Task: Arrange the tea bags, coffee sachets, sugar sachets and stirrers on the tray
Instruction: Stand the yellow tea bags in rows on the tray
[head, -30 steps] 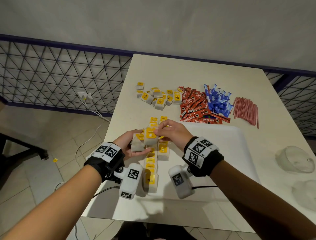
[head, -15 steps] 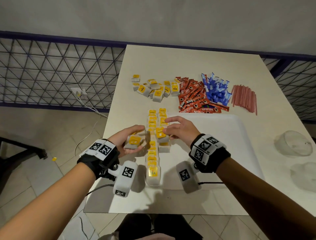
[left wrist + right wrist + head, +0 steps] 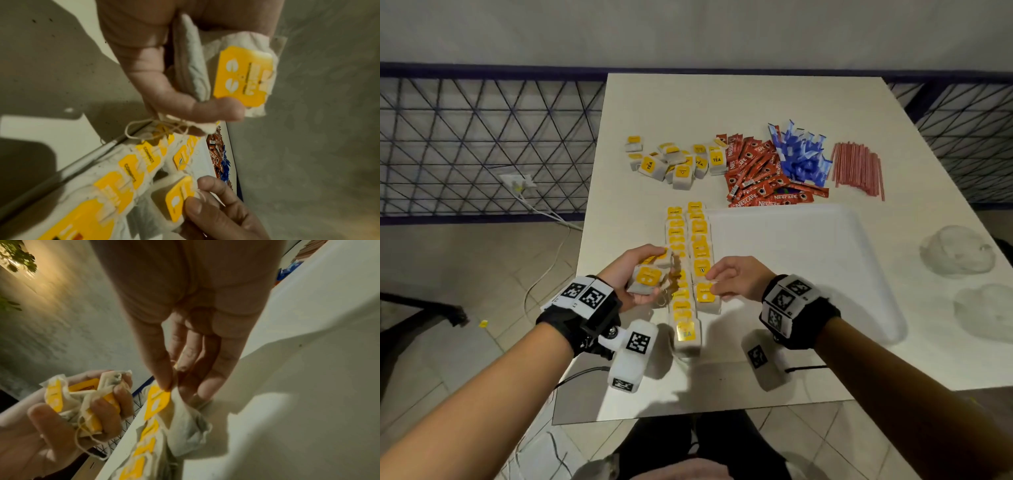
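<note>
Two rows of yellow-tagged tea bags [image 3: 683, 240] run along the left side of the white tray [image 3: 808, 257]. My left hand [image 3: 635, 274] holds a small bunch of tea bags [image 3: 242, 74] just left of the rows, their strings dangling. My right hand [image 3: 732, 279] pinches the edge of a tea bag [image 3: 705, 296] lying in the right row [image 3: 158, 400]. Beyond the tray lie loose tea bags [image 3: 674, 164], red coffee sachets [image 3: 756, 171], blue sugar sachets [image 3: 801, 157] and a bundle of red stirrers [image 3: 858, 169].
The white table [image 3: 739, 99] ends at its left edge right beside the tea bag rows. Two clear plastic lids or bowls [image 3: 959, 255] sit at the right. A dark metal fence [image 3: 482, 137] and a floor cable [image 3: 541, 212] are off to the left.
My right hand has drawn back toward me along the right row and now pinches a nearer tea bag. The left hand has stayed beside the rows with its bunch.
</note>
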Action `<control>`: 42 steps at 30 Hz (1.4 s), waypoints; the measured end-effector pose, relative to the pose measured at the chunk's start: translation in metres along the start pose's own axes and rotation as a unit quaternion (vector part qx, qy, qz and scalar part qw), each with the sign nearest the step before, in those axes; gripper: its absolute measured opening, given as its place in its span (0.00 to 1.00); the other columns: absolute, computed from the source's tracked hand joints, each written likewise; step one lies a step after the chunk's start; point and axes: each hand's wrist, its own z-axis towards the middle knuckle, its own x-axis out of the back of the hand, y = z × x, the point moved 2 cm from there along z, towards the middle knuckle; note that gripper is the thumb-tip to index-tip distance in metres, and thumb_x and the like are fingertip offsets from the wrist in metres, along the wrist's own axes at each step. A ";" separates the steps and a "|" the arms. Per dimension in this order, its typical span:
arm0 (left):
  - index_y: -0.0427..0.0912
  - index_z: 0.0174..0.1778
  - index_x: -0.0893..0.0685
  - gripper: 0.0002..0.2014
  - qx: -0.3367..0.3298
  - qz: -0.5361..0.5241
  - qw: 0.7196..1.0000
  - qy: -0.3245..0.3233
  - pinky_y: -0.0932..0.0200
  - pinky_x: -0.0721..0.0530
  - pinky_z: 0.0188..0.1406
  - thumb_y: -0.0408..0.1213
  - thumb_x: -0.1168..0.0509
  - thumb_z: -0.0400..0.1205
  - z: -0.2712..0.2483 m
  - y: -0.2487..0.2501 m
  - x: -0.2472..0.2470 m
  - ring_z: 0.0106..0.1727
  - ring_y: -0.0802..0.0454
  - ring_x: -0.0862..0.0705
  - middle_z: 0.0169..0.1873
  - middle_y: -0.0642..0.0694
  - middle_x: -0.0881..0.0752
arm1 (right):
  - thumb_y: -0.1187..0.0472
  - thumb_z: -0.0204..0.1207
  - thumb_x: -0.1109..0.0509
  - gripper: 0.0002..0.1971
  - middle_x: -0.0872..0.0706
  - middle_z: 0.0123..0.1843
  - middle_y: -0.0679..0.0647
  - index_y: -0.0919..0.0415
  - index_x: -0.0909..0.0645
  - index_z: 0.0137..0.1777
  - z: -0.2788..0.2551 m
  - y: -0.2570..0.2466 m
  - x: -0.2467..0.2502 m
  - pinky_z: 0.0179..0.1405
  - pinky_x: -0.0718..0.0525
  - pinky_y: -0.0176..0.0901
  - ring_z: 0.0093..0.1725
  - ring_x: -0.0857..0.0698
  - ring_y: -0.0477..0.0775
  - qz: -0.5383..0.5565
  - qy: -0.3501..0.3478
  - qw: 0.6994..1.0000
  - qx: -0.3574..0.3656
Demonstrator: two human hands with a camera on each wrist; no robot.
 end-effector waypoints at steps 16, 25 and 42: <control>0.43 0.35 0.20 0.12 -0.012 -0.009 1.000 0.013 0.73 0.33 0.09 0.43 0.42 0.80 0.003 -0.002 0.020 0.15 0.54 0.24 0.25 0.46 0.18 | 0.73 0.70 0.29 0.11 0.19 0.24 0.50 0.57 0.20 0.33 0.028 -0.012 0.005 0.43 0.18 0.40 0.28 0.22 0.48 -0.102 0.074 0.992 0.002; 0.43 0.30 0.16 0.12 -0.017 0.002 1.000 0.022 0.74 0.36 0.11 0.45 0.38 0.75 0.009 -0.008 0.021 0.18 0.53 0.24 0.28 0.46 0.17 | 0.72 0.71 0.30 0.12 0.19 0.27 0.55 0.57 0.21 0.31 0.031 -0.011 0.006 0.34 0.21 0.34 0.25 0.22 0.47 -0.081 0.073 0.994 -0.014; 0.40 0.37 0.21 0.12 -0.024 -0.047 0.994 0.098 0.60 0.17 0.16 0.46 0.37 0.79 0.002 0.000 0.007 0.17 0.52 0.19 0.18 0.45 0.20 | 0.61 0.70 0.26 0.10 0.17 0.39 0.54 0.51 0.25 0.35 0.028 -0.026 0.017 0.46 0.17 0.43 0.41 0.18 0.53 -0.127 0.125 0.984 0.019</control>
